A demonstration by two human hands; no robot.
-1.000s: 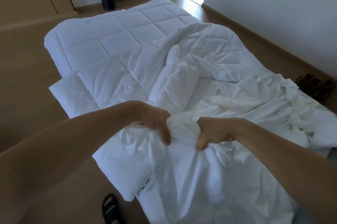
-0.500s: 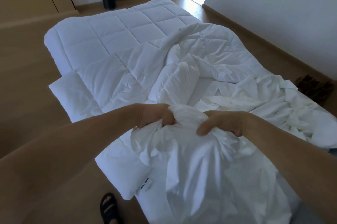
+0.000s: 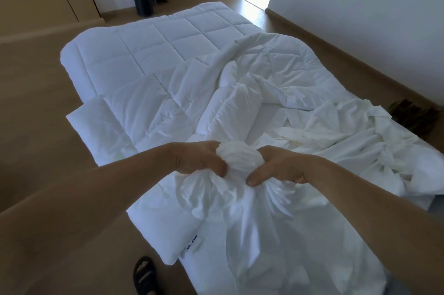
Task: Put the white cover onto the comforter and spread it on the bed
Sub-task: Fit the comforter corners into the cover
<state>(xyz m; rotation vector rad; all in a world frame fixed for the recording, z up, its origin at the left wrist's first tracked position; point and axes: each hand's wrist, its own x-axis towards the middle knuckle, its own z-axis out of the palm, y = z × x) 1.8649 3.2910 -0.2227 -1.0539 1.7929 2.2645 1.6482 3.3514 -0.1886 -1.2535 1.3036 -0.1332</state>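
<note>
My left hand (image 3: 197, 159) and right hand (image 3: 280, 167) each clutch a bunch of the cover (image 3: 240, 222) at the near edge, fingers curled round it. The comforter (image 3: 156, 54) lies bare and rumpled beyond. Barely begun, I judge: covering and spreading are both left to do.

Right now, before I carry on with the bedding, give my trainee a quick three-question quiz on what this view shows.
1. True or false: the left hand and the right hand both grip one gathered bunch of the white cover.
2. What is on the floor at the bottom edge of the view? A) black sandal B) book C) cup
3. Fill in: the far quilted part of the comforter lies ____ (flat or crumpled).
Key: 1 true; 2 A; 3 flat.
</note>
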